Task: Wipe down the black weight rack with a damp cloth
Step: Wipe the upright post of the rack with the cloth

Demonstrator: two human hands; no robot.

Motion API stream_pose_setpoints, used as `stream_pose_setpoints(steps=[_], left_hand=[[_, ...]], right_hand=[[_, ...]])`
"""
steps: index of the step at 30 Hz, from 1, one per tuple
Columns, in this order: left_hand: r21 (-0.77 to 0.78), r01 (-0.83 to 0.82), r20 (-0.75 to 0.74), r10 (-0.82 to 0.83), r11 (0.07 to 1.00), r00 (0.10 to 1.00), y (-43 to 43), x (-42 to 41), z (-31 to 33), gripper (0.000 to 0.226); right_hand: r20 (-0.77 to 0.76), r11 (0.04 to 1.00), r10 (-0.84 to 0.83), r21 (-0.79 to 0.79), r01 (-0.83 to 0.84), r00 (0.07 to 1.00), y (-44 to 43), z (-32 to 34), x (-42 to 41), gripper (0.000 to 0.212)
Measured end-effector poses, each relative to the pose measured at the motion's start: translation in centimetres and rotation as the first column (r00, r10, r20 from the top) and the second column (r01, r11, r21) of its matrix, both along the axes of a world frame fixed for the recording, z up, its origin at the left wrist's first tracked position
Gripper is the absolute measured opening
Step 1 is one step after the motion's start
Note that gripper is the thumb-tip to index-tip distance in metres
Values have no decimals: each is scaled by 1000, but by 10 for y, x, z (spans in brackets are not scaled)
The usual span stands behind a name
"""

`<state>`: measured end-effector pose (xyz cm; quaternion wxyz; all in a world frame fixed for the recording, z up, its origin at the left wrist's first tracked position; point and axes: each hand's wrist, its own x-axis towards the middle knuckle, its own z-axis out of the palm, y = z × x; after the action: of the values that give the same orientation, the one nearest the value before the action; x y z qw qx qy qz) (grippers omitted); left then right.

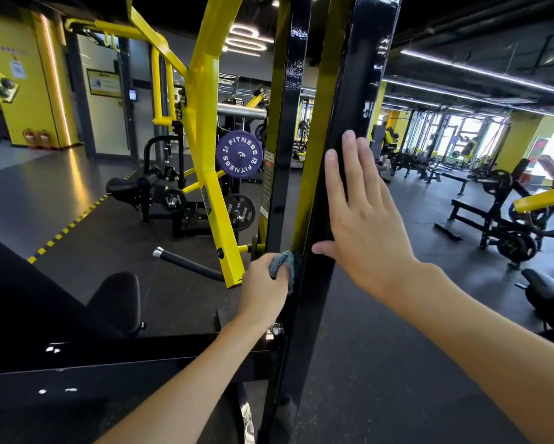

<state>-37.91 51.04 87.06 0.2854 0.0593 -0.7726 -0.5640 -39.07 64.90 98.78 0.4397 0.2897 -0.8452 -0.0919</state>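
Glossy black steel weight rack upright (349, 129) runs top to bottom, frame centre, w/ black crossbar (115, 357) at low left. Yellow steel machine frame (205, 129) behind, purple round weight plate (239, 154) beside it. Right hand (362, 219) flat on upright, fingers straight, slightly apart. Left hand (263, 288) fingers clamped on crumpled blue-grey cloth (282, 265), pressed vs upright's left edge, below right hand.

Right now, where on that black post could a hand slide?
Bare stretches: the black post above the right hand, and below it. Crowded: where the left hand grips the cloth above a bolt.
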Motion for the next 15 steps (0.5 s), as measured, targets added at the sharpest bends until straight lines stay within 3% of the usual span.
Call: stream_pose_setpoints(steps=[8, 12, 15], left_hand=[[18, -41, -43, 42, 999, 998, -1, -16, 25, 17], [-11, -5, -199, 3, 1000, 980, 0, -4, 39, 15], [-22, -9, -138, 6, 1000, 990, 0, -3, 40, 14]], right_hand=[[5, 1000, 19, -8, -19, 1000, 2, -2, -2, 138], [14, 999, 38, -30, -38, 999, 0, -3, -1, 139], [18, 998, 47, -39, -46, 999, -1, -3, 1, 139]])
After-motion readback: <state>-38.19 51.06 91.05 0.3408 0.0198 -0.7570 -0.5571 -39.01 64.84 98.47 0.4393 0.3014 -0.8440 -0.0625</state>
